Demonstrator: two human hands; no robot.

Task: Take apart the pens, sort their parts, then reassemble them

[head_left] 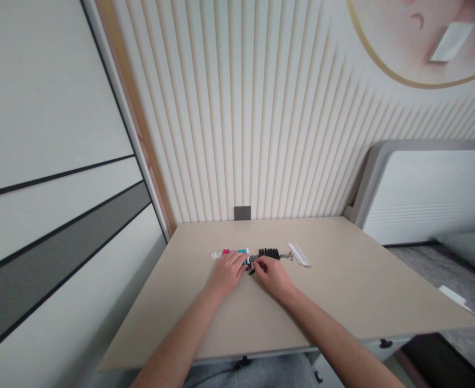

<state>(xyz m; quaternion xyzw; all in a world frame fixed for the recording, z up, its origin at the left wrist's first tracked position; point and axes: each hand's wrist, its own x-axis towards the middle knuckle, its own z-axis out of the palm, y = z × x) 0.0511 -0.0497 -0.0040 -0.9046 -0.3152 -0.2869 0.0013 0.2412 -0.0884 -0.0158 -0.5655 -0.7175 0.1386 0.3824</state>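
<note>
A short row of small coloured pieces, pink and teal, lies on the pale worktop, with a cluster of black pieces next along and a few white sticks beyond those, out past the right hand's fingers. Behind them a grey wall socket sits low in the ribbed wall, and a bed stands off to the right-hand side. Nothing lies between the person and the row. The left hand lies palm down, fingers reaching loosely forward over the near end of the coloured pieces; I cannot tell if it grips any. The right hand is just beside it, fingertips drawn together at a small black piece, though it is too small to tell whether it is pinched. The black cluster lies just ahead of the right hand's knuckles, and the coloured row ahead of the left.
</note>
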